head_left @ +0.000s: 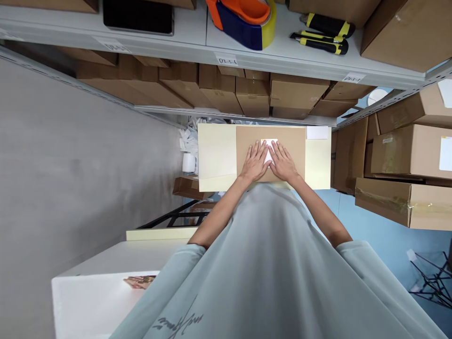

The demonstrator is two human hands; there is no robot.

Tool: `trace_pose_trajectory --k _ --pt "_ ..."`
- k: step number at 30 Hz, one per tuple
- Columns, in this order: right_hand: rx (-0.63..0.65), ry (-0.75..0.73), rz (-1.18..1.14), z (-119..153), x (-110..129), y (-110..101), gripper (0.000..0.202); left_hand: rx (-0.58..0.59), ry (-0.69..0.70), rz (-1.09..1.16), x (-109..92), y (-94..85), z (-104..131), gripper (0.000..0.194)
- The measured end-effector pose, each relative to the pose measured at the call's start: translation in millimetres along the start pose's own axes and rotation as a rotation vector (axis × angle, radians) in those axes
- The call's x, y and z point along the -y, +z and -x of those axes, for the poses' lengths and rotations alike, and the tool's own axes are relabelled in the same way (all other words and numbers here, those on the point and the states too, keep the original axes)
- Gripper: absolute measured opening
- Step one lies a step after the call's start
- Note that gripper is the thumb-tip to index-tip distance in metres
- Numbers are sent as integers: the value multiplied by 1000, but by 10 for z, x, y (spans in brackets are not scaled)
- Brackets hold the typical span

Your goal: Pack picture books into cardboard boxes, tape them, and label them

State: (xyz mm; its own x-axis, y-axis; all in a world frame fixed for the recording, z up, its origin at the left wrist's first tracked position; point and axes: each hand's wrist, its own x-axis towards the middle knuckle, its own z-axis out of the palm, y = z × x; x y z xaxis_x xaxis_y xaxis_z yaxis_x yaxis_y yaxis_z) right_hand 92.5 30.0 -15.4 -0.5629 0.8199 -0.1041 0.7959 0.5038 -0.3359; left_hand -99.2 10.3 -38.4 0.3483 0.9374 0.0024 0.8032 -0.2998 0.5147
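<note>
A small white label (270, 147) lies on a brown cardboard box (271, 132) near its middle. From the left, my left hand (254, 163) rests flat on the label's edge and the cardboard, fingers stretched out. My right hand (282, 162) mirrors it from the other side, palm down with spread fingers. The two thumbs nearly meet over the label, and the hands hide part of it. Underneath is a pale yellow table (217, 155). A blank white slip of paper (317, 133) lies at the table's far right corner.
Ahead, a grey metal shelf (197, 40) carries a tape dispenser (247, 23), utility knives (323, 35), a black phone (138, 16) and cartons. More cardboard boxes (391, 150) are stacked at the right. A grey wall (88, 155) runs along the left; a white cabinet (106, 282) stands behind left.
</note>
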Motion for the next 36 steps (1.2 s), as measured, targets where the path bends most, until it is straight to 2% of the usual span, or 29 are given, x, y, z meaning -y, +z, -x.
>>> trace_pose_trajectory --k 4,9,14,17,20,23,29,32,36 --pt "27 -59 -16 22 -211 120 71 47 58 -14 191 68 27 83" --pt "46 -93 -10 13 -344 39 64 68 96 -40 305 -16 41 74" --pt "0 13 28 -126 -240 25 66 41 41 -48 248 -16 -20 70" --pt "-62 126 51 -221 -97 97 71 -14 -56 -51 155 56 -89 71" --pt "-106 164 51 -226 -17 176 73 -53 -105 -52 99 107 -120 71" --pt "-70 84 57 -121 -104 194 73 -26 -14 -53 160 56 -84 74" --pt "84 -201 77 102 -505 54 74 133 283 -77 424 -180 34 75" --pt "94 -233 73 103 -555 19 74 123 280 -69 453 -183 45 73" --pt "53 -163 61 49 -448 38 73 70 133 -42 347 -44 29 71"
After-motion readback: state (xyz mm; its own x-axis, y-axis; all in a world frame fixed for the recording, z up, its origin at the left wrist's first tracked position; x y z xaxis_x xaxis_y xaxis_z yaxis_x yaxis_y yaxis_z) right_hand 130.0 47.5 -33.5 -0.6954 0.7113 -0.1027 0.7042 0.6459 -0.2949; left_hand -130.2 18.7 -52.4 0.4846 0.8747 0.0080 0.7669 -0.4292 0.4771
